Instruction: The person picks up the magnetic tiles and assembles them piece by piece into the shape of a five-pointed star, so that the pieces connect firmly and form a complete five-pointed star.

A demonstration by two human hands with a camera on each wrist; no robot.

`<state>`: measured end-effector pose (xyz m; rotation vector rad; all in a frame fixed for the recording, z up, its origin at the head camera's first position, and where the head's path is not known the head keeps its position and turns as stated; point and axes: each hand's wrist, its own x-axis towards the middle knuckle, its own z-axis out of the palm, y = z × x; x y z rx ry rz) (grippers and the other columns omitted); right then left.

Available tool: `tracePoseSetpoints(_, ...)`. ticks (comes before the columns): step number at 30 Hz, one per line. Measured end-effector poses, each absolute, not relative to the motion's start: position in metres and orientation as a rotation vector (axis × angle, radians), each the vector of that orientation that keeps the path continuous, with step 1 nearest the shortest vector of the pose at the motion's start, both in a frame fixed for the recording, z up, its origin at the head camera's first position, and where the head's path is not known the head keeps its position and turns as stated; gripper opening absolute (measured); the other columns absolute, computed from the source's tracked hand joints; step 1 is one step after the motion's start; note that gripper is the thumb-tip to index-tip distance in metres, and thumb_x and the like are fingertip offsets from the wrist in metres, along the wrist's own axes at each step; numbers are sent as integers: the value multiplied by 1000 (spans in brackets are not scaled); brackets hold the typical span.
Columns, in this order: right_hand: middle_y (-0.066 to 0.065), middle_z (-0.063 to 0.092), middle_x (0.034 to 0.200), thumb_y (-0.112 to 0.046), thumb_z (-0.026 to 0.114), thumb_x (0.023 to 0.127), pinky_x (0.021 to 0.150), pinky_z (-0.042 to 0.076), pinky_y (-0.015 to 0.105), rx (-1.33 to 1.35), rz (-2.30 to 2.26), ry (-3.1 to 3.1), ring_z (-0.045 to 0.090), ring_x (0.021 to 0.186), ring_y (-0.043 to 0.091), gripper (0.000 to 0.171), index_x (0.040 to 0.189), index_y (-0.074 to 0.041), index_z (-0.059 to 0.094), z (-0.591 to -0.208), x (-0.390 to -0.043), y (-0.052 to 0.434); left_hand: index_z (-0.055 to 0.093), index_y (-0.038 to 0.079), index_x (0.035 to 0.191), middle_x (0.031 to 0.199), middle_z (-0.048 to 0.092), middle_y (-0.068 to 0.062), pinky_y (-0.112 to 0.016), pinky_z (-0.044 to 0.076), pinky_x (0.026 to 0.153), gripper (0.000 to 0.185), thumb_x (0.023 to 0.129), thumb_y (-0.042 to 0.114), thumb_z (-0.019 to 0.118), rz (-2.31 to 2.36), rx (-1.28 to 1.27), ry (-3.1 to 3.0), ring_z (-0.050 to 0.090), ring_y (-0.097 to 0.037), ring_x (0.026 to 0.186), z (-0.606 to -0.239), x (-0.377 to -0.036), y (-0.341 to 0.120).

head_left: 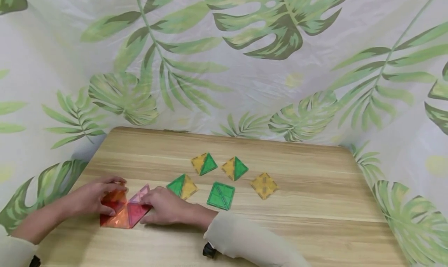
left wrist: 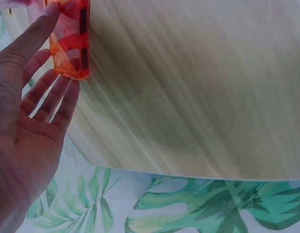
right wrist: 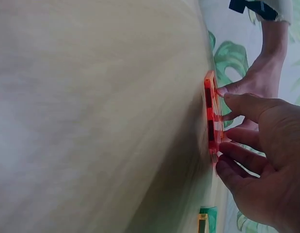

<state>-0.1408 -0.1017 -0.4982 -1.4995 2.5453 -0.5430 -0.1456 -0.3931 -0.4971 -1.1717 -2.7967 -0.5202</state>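
On the left of the table, translucent triangular magnetic tiles in red and orange [head_left: 120,219] lie edge to edge with a magenta tile [head_left: 136,215] and a pale pink one [head_left: 140,194]. My left hand [head_left: 91,197] spans the red and orange side, thumb on the near part and fingers at the far edge. In the left wrist view, fingertips meet the end of the orange tile [left wrist: 70,65]. From the right, my right hand [head_left: 166,205] pinches the pink and magenta side. Its fingers partly cover those tiles; the right wrist view shows the tile group [right wrist: 210,116] edge-on.
Beyond the right hand lie several square pairs: a green-and-yellow pair [head_left: 182,186] close by, two more [head_left: 204,164] farther back, a green square [head_left: 221,195] and a yellow square [head_left: 264,185]. The wooden table [head_left: 315,220] ends at a leaf-patterned cloth [head_left: 245,84].
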Motion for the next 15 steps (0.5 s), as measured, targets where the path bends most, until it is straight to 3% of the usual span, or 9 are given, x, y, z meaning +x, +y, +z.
tracePoseSetpoints(6, -13, 74, 119, -43, 81, 94, 102, 38, 8, -1557, -495, 2485, 60, 106, -6, 38, 124, -19, 78, -491, -120, -78, 79, 14, 109, 116, 66, -9, -11, 50, 81, 61, 57, 34, 104, -598, -1245, -2766, 65, -11, 97, -499, -131, -378)
tracePoseSetpoints(15, -9, 69, 131, -46, 73, 100, 105, 39, 9, -1608, -421, 2407, 56, 121, 0, 44, 135, -19, 73, -487, -91, -29, 79, 19, 114, 122, 64, -6, -29, 61, 81, 52, 70, 40, 99, -660, -1307, -2885, 63, -12, 103, -492, -105, -336)
